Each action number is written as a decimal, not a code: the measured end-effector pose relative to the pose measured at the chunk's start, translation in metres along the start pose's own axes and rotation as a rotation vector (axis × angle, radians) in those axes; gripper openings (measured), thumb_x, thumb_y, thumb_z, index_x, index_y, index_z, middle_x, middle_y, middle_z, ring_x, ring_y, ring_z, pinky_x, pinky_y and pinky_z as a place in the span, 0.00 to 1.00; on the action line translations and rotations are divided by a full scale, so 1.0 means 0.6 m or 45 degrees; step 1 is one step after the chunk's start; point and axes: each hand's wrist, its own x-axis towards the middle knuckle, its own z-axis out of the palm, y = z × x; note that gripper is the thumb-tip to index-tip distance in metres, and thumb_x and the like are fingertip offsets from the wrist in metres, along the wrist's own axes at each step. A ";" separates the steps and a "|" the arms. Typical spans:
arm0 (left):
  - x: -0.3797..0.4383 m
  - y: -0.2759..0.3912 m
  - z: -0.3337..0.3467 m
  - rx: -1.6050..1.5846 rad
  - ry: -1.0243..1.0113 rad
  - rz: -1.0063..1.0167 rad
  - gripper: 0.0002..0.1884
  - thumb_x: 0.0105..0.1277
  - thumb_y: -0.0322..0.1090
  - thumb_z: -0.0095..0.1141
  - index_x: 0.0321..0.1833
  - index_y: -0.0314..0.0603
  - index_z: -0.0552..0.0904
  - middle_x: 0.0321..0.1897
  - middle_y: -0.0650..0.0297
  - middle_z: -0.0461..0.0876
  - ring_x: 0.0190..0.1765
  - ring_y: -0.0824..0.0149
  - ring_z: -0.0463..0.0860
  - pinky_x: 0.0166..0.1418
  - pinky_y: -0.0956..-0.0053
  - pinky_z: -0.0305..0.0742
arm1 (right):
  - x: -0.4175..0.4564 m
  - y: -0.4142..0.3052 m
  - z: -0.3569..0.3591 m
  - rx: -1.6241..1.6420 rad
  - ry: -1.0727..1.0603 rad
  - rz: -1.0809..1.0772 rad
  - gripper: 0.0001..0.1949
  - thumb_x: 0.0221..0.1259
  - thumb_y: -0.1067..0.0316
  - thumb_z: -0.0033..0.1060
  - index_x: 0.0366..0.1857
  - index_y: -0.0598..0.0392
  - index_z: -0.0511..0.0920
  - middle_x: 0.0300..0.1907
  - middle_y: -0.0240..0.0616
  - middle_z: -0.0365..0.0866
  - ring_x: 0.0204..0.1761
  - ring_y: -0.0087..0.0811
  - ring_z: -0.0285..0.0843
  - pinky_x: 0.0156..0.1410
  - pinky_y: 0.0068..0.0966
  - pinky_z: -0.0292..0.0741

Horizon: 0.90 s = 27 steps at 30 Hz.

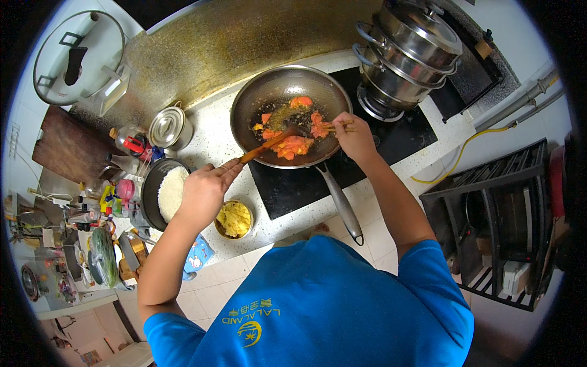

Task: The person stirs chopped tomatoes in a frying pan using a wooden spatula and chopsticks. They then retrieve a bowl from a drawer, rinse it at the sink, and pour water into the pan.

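A wok (pixel 293 80) with a long metal handle (pixel 341 202) stands on the black cooktop (pixel 279 197). Inside it lie chunks of tomato (pixel 291 147) and oily browned bits. My left hand (pixel 206 190) grips a wooden spatula (pixel 266 147), whose blade reaches in among the tomato pieces. At the wok's right rim, my right hand (pixel 353 137) holds wooden chopsticks (pixel 337 127); their tips meet a tomato piece (pixel 317 125). Below my left hand sits a bowl of yellow scrambled egg (pixel 235 219). A dark pot (pixel 149 195) of white rice (pixel 172 190) is partly hidden behind that hand.
A stacked steel steamer (pixel 408 55) occupies the right burner. A lidded steel canister (pixel 169 128), bottles (pixel 133 142) and a cutting board (pixel 69 147) crowd the left. A glass lid (pixel 78 57) hangs on the wall. A black rack (pixel 490 220) stands at right, near a yellow hose (pixel 451 167).
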 end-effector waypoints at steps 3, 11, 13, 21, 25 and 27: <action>-0.005 -0.004 -0.008 -0.021 0.004 -0.029 0.23 0.56 0.26 0.52 0.57 0.45 0.83 0.57 0.66 0.84 0.35 0.60 0.83 0.43 0.70 0.80 | 0.003 -0.004 -0.001 -0.026 -0.013 0.018 0.05 0.65 0.68 0.57 0.36 0.57 0.79 0.34 0.47 0.83 0.37 0.46 0.83 0.44 0.36 0.78; 0.023 0.013 0.021 -0.033 0.105 0.005 0.21 0.58 0.27 0.52 0.56 0.42 0.83 0.56 0.65 0.85 0.36 0.63 0.84 0.44 0.72 0.81 | 0.009 -0.002 -0.001 0.017 -0.053 0.018 0.06 0.65 0.67 0.57 0.35 0.57 0.78 0.32 0.46 0.82 0.36 0.45 0.83 0.42 0.36 0.77; 0.007 0.008 0.008 -0.013 0.020 -0.046 0.21 0.58 0.27 0.52 0.56 0.43 0.84 0.56 0.65 0.85 0.36 0.64 0.84 0.43 0.73 0.80 | 0.011 0.002 0.000 -0.085 -0.032 -0.029 0.06 0.65 0.67 0.58 0.35 0.57 0.78 0.32 0.46 0.82 0.34 0.44 0.83 0.41 0.35 0.77; 0.010 0.014 0.003 -0.027 0.044 -0.071 0.20 0.59 0.28 0.51 0.56 0.44 0.84 0.55 0.66 0.85 0.35 0.63 0.83 0.42 0.72 0.80 | 0.017 0.003 0.001 0.143 -0.023 0.145 0.03 0.58 0.70 0.60 0.31 0.57 0.80 0.34 0.46 0.84 0.39 0.49 0.84 0.45 0.38 0.79; 0.005 0.013 0.006 -0.066 0.042 -0.062 0.21 0.59 0.27 0.51 0.56 0.45 0.84 0.55 0.66 0.85 0.36 0.63 0.83 0.43 0.72 0.80 | 0.020 0.008 -0.006 0.115 -0.043 0.164 0.04 0.59 0.70 0.59 0.32 0.58 0.80 0.34 0.46 0.84 0.40 0.48 0.84 0.46 0.37 0.79; -0.011 -0.002 -0.009 -0.054 0.011 -0.081 0.21 0.58 0.27 0.52 0.55 0.46 0.84 0.55 0.66 0.86 0.36 0.63 0.83 0.43 0.72 0.80 | 0.021 0.015 -0.008 0.131 -0.043 0.175 0.04 0.60 0.70 0.59 0.32 0.58 0.80 0.34 0.47 0.84 0.40 0.48 0.84 0.46 0.36 0.79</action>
